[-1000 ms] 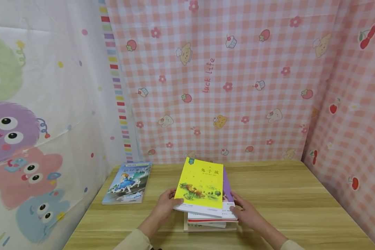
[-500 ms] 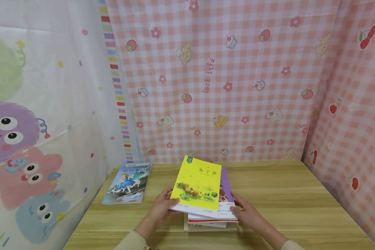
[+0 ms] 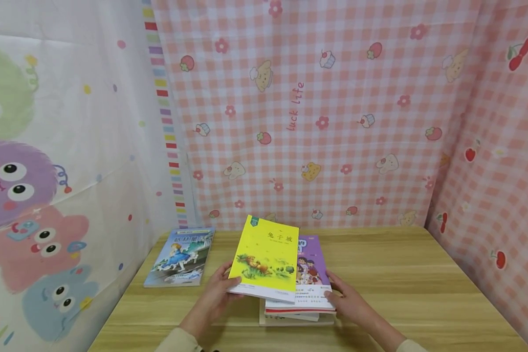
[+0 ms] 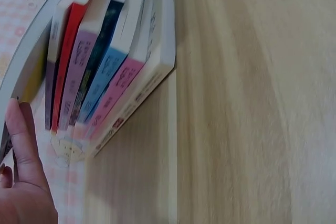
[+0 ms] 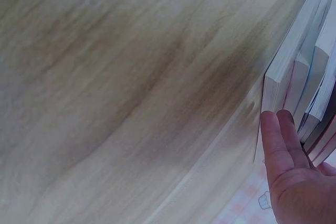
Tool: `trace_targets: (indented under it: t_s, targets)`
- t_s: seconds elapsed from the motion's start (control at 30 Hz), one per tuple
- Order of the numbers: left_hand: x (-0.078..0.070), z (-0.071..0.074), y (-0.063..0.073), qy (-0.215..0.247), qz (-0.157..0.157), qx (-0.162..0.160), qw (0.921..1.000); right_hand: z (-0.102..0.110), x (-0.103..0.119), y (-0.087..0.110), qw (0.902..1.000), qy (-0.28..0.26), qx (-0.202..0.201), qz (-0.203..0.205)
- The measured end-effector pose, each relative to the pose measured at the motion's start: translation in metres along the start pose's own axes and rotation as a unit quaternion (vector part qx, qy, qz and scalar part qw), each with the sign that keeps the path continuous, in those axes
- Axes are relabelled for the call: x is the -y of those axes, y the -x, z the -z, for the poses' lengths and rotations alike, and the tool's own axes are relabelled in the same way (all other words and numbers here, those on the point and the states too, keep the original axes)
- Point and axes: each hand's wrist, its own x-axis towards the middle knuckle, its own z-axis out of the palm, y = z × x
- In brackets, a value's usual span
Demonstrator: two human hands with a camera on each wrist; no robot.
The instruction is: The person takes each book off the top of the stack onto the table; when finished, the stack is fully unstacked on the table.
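A yellow book (image 3: 264, 259) with a picture of animals on its cover is tilted above the left part of a stack. My left hand (image 3: 215, 293) pinches its lower left edge, thumb on top of the cover. In the left wrist view, a gap separates this book from the stacked books (image 4: 100, 77), whose coloured spines face left. On top of the stack lies a purple book (image 3: 313, 266), partly covered by the yellow one. My right hand (image 3: 349, 300) rests against the stack's right side, and in the right wrist view its straight fingers (image 5: 275, 145) touch the page edges.
A blue picture-covered book (image 3: 180, 259) lies flat at the left of the wooden table (image 3: 391, 274). A pink checked cloth (image 3: 334, 161) hangs behind the table's back edge, with printed cloths on both sides.
My left hand has carried the yellow book leftward off the stack's middle, uncovering more of the purple book. My right hand has stayed beside the stack.
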Motion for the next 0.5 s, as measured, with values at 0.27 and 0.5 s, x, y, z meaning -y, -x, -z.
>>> trace_targets:
  t_s: [0.27, 0.5]
  targets:
    - [-0.007, 0.02, -0.004, 0.028, -0.009, -0.048, 0.9984, 0.0, -0.001, -0.001, 0.9999, -0.006, 0.006, 0.011]
    - [-0.02, 0.039, -0.009, 0.021, -0.023, -0.068, 0.9972, 0.0, 0.0, 0.0, 1.0, -0.002, 0.004, 0.008]
